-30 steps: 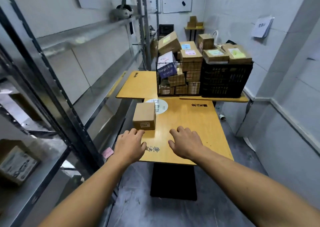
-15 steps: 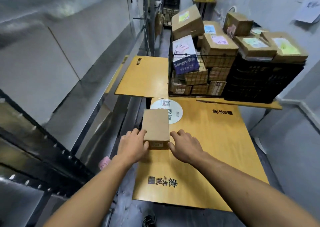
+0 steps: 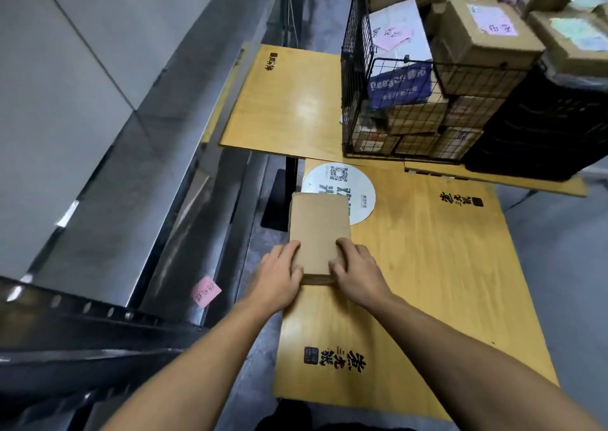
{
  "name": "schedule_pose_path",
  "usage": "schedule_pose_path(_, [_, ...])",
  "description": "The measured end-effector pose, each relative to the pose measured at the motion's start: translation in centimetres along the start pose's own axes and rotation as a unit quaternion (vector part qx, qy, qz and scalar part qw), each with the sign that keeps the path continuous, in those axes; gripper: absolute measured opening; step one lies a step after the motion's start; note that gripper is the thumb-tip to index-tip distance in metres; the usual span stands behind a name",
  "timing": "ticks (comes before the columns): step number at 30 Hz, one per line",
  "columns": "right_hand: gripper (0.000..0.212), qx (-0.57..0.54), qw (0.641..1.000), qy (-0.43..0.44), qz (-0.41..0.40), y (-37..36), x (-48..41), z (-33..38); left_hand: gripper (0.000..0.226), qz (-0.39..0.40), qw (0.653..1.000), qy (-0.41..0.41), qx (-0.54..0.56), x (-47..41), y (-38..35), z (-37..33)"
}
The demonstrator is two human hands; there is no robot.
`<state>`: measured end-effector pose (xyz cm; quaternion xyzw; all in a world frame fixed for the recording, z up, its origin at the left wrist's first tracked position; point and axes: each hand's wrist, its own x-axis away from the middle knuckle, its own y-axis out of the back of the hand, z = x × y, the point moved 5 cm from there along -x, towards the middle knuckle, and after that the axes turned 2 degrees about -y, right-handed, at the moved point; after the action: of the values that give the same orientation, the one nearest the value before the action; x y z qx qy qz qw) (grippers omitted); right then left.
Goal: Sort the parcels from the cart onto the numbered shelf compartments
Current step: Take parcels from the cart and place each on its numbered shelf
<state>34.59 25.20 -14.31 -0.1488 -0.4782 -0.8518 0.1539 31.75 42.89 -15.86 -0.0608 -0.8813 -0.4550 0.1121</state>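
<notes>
A plain brown cardboard parcel (image 3: pixel 318 230) lies on the near wooden table (image 3: pixel 427 282), partly over a round white sticker (image 3: pixel 358 187). My left hand (image 3: pixel 279 276) grips its near left corner, fingers curled onto the top. My right hand (image 3: pixel 357 271) grips the near right corner the same way. A black wire basket (image 3: pixel 355 68) full of parcels stands on the far table, beside a black crate (image 3: pixel 543 128) stacked with more boxes. The metal shelf (image 3: pixel 115 200) runs along the left.
A pink sticky note (image 3: pixel 205 290) is stuck on the shelf's edge near my left hand. A second wooden table (image 3: pixel 289 101) holds the basket at the back. Grey floor shows to the right of the near table.
Both hands moved forward from the table's front edge to the parcel and closed on its near corners. The view has moved closer and tilted down.
</notes>
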Motion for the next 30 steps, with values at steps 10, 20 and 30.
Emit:
schedule_pose_path(10, [0.035, -0.202, 0.976, 0.033, -0.079, 1.9, 2.8, -1.0, 0.053, -0.129, 0.963, -0.026, 0.235, 5.5, 1.0, -2.1])
schedule_pose_path(20, [0.034, -0.311, 0.933, 0.136, -0.121, 6.1, 11.7, -4.8, 0.038, -0.28, 0.885, -0.059, 0.368, 14.0, 0.6, -9.1])
schedule_pose_path(30, [0.032, -0.393, 0.891, 0.202, -0.107, 9.8, 21.6, -10.1, 0.057, -0.222, 0.807, -0.1, 0.537, 22.2, -3.6, -18.0])
